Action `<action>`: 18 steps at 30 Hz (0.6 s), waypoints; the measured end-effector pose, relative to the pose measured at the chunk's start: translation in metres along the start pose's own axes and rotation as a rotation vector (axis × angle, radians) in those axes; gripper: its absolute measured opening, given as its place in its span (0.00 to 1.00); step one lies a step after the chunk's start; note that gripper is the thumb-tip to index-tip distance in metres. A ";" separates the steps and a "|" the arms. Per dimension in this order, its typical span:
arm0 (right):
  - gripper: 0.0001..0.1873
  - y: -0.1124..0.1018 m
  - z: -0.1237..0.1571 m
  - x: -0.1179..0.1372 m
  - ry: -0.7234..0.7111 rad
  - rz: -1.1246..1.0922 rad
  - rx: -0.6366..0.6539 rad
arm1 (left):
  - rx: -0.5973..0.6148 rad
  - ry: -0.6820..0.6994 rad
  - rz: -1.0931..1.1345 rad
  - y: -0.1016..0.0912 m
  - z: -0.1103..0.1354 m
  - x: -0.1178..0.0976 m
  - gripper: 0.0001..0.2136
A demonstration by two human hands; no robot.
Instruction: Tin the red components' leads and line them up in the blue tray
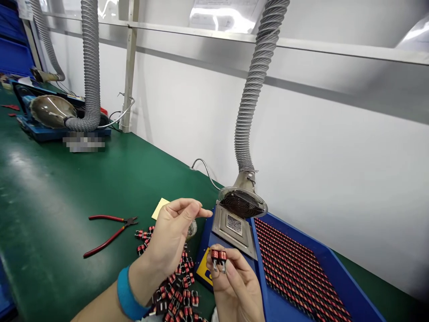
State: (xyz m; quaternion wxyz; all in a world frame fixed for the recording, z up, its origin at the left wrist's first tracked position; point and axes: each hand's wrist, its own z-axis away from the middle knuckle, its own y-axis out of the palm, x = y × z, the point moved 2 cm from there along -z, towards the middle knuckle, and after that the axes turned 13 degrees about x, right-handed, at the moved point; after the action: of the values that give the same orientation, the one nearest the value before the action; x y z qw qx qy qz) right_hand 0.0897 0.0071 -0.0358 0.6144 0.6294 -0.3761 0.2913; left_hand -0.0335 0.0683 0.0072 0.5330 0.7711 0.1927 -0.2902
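Note:
My right hand point(236, 286) pinches a small copper-red coil point(218, 255) with black parts and pale metal legs between thumb and fingers. To its upper left, my left hand point(174, 232), with a teal wristband point(127, 295), is raised with thumb and fingertips pressed together. Whatever they may hold is too small to make out. Beneath the left hand lies a loose pile of similar coils point(177, 293), partly covered by the hand and forearm. Just beyond both hands stands a blue machine with a metal top plate point(219, 223) around a square, greyish opening point(234, 225).
Over the machine hangs an extraction hood point(243, 202) on a grey flexible hose point(250, 103). At right, a blue tray point(335, 259) holds rows of coils. Red-handled cutters point(110, 237) and a yellow note point(160, 208) lie on the green table point(67, 192). Another hose and hood stand far left.

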 end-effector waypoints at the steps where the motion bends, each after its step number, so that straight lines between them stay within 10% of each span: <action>1: 0.12 -0.001 0.000 0.000 0.005 -0.018 -0.004 | 0.076 -0.049 -0.100 -0.001 -0.001 -0.003 0.09; 5: 0.13 -0.001 -0.001 0.000 -0.002 -0.048 -0.007 | 0.385 -0.306 -0.439 0.002 0.002 0.004 0.07; 14: 0.11 0.000 0.013 0.011 0.055 -0.045 0.091 | 0.005 0.020 -0.303 -0.001 0.006 -0.007 0.05; 18: 0.10 -0.032 0.014 0.032 0.128 0.051 0.058 | 0.006 0.080 -0.763 -0.037 0.043 -0.036 0.03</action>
State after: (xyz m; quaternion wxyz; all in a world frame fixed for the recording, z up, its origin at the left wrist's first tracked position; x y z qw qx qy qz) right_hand 0.1325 -0.0116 -0.0280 0.6109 0.6174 -0.3434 0.3573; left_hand -0.0936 0.0423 -0.0069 0.3765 0.6564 0.4855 -0.4378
